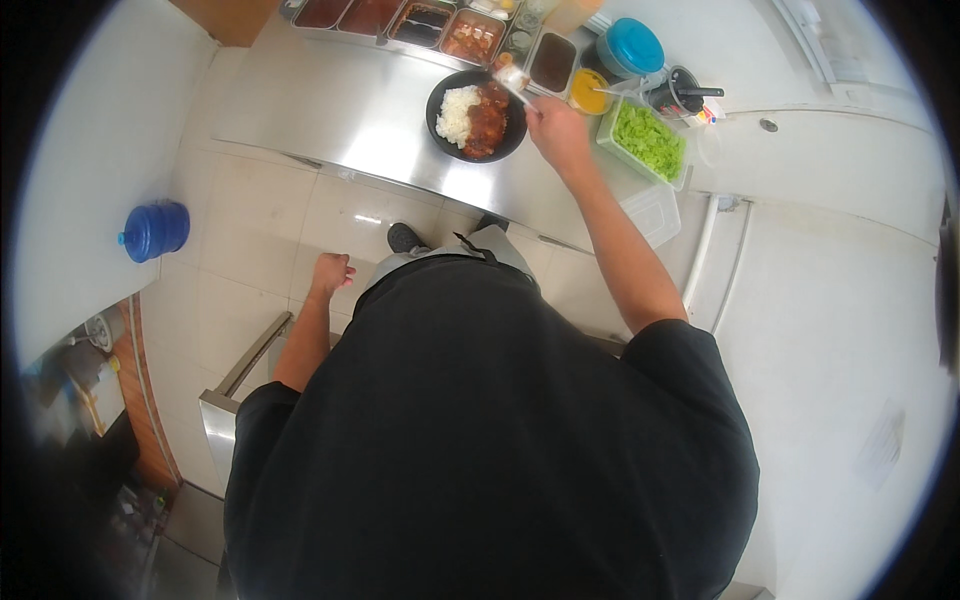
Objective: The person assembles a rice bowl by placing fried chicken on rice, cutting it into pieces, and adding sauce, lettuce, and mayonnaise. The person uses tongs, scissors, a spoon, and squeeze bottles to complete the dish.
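Observation:
A black round bowl stands on the steel counter, with white rice in its left half and reddish-brown saucy food in its right half. My right hand is closed around the handle of a spoon. The spoon's pale, blurred head is over the bowl's far right rim; what it carries is too small to tell. Well away from the counter, my left hand hangs low beside my body. Its fingers are curled in and nothing shows in them.
Steel pans of sauces and toppings line the counter's far side. Right of the bowl are a brown sauce pan, a yellow tub, a blue-lidded container and shredded lettuce. A blue water jug is at left.

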A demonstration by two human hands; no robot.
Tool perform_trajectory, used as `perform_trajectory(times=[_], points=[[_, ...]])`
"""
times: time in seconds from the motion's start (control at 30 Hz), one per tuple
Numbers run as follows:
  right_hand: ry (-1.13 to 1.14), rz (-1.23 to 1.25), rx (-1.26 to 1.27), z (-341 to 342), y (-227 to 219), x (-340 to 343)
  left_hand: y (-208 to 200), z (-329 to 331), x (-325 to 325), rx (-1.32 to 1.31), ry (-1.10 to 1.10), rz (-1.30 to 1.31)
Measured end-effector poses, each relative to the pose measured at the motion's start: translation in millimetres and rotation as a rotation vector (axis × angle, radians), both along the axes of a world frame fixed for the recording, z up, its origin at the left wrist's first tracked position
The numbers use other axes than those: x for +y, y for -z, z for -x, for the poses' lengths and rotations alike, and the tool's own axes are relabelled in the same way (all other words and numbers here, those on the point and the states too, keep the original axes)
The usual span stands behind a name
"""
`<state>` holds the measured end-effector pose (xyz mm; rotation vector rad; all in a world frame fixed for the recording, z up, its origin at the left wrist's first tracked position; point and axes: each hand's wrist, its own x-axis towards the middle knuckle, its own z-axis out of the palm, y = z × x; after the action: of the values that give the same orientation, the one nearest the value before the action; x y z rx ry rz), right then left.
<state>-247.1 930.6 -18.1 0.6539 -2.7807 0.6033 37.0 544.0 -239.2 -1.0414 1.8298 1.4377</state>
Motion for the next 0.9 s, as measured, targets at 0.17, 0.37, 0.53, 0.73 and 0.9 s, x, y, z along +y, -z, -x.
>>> perform_trajectory(times=[0.17, 0.37, 0.53, 0.73, 0.9], points=[[0.043, 0.018, -0.046, -4, 1, -9, 6, 6, -2, 0.044, 0.076, -0.008], [0.141, 0.148, -0.138, -3, 2, -10, -6, 16, -5, 0.001, 0.065, -0.009], [0.519, 1.010, -0.500, 30, 11, 14, -60, 47, 16, 0.128, -0.034, -0.034], [0.717, 1.744, -0.664, 84, 45, 33, -134, 163, 71, 0.577, 0.167, 0.081], [0.642, 1.289, -0.836, 72, 48, 30, -145, 250, 106, 0.742, 0.281, 0.414]])
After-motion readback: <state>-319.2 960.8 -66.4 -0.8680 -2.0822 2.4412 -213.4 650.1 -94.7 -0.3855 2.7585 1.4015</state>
